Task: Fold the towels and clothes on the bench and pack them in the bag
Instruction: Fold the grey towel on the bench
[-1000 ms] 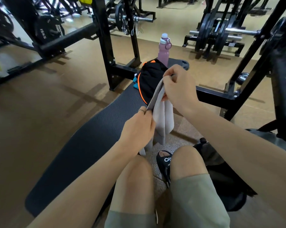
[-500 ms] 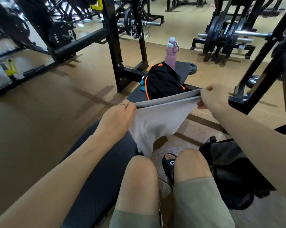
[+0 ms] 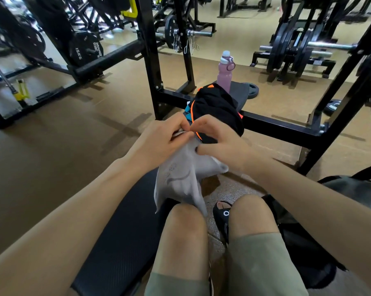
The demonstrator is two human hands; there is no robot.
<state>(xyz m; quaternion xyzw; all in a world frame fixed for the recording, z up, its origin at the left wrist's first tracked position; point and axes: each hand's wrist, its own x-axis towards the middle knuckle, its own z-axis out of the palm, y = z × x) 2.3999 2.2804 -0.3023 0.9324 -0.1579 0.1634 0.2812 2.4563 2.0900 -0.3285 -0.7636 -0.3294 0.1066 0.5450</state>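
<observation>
2 hands meet at the top edge of 1 grey towel [image 3: 180, 180], held up above the bench [image 3: 120, 231]. Left hand [image 3: 159, 139]: fingers curled, pinching the towel's upper edge. Right hand [image 3: 220, 142]: fingers curled, thumb pressed onto the cloth, gripping the same edge just beside the left. Towel: hangs doubled from the hands, lower end draped against the left knee and the bench pad; faint pale print on the near face, not readable.

1 pile of clothes [image 3: 218, 112]: black fabric with orange trim and a bit of teal showing at its left, lying on the bench beyond the hands.

1 pink water bottle [image 3: 225, 71]: upright, white cap, standing at the far end of the bench behind the clothes.

1 dark bag [image 3: 308, 253]: on the floor to the right of the bench, beside the right leg; whether it is open cannot be told.

1 black sandal [image 3: 223, 212]: on the foot between the knees.

Surroundings: black rack frame [image 3: 152, 60], weight plate marked 15KG [image 3: 86, 50], tan floor.
</observation>
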